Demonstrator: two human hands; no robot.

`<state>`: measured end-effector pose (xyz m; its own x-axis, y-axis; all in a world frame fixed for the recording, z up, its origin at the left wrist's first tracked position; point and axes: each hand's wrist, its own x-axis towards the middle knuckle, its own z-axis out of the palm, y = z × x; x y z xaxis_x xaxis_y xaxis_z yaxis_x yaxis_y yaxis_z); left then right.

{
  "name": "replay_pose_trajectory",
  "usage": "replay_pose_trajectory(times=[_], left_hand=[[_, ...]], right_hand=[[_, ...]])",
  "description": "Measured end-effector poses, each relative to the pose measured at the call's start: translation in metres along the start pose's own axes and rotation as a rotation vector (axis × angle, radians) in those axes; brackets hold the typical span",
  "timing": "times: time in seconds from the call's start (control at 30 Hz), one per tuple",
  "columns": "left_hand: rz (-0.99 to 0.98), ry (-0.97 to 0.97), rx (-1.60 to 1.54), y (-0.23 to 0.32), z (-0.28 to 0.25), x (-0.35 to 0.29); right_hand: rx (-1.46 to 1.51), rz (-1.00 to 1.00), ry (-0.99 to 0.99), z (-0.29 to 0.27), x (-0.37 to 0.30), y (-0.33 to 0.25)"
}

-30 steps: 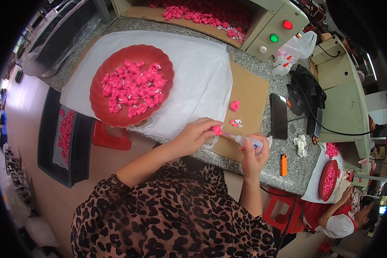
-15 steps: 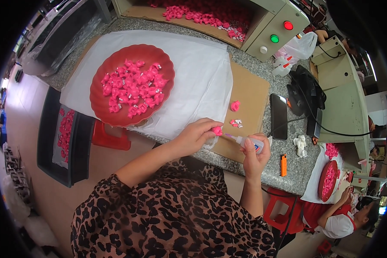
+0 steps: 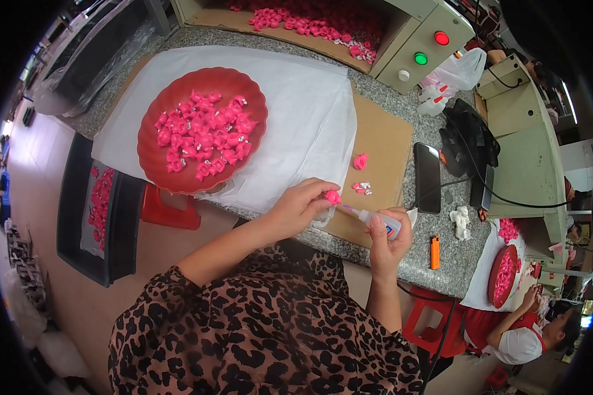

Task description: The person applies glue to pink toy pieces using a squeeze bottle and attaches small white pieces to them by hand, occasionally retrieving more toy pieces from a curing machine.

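Note:
Between the thumb and fingers of my left hand (image 3: 303,205) is a small pink plastic figure part (image 3: 333,197). My right hand (image 3: 390,240) is closed round a small white glue bottle (image 3: 383,222), tilted so that its thin purple nozzle (image 3: 351,209) points at the pink part. The nozzle tip is very near the part; whether they touch, I cannot tell. Beyond my hands, a single pink piece (image 3: 360,161) and a few pink-and-white pieces (image 3: 362,188) lie on brown cardboard (image 3: 383,131). To the left, a red scalloped plate (image 3: 153,148) holds many pink pieces.
White paper (image 3: 296,99) lies under the plate. On the granite table sit a black phone (image 3: 427,179), an orange lighter (image 3: 435,253) and crumpled tissue (image 3: 460,222). A machine with lit buttons (image 3: 420,58) stands behind. A dark bin (image 3: 122,227) is at left; a co-worker (image 3: 520,336) sits at right.
The bottle in my right hand has shifted slightly left and down, its nozzle tilting a little more. The pink part in my left hand has turned and risen slightly.

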<state>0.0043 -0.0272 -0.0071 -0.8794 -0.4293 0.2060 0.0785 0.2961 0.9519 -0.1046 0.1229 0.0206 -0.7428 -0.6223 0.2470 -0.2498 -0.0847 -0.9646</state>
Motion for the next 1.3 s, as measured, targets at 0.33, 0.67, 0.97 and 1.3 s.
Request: replay_pose_trajectory(times=[0.33,0.67,0.97,1.3], left_hand=[[-0.078,0.062,-0.272,-0.009,0.007,0.000],[0.029,0.149,-0.218,-0.009,0.011,0.001],[-0.016,0.206,-0.120,-0.006,0.013,0.000],[0.000,0.213,-0.091,-0.009,0.015,-0.001]], right_hand=[[0.009,0.007,0.095,0.009,-0.011,0.006],[0.152,0.056,0.217,0.021,-0.016,0.010],[0.052,-0.026,0.138,0.022,-0.020,0.006],[0.072,-0.009,0.168,0.021,-0.020,0.006]])
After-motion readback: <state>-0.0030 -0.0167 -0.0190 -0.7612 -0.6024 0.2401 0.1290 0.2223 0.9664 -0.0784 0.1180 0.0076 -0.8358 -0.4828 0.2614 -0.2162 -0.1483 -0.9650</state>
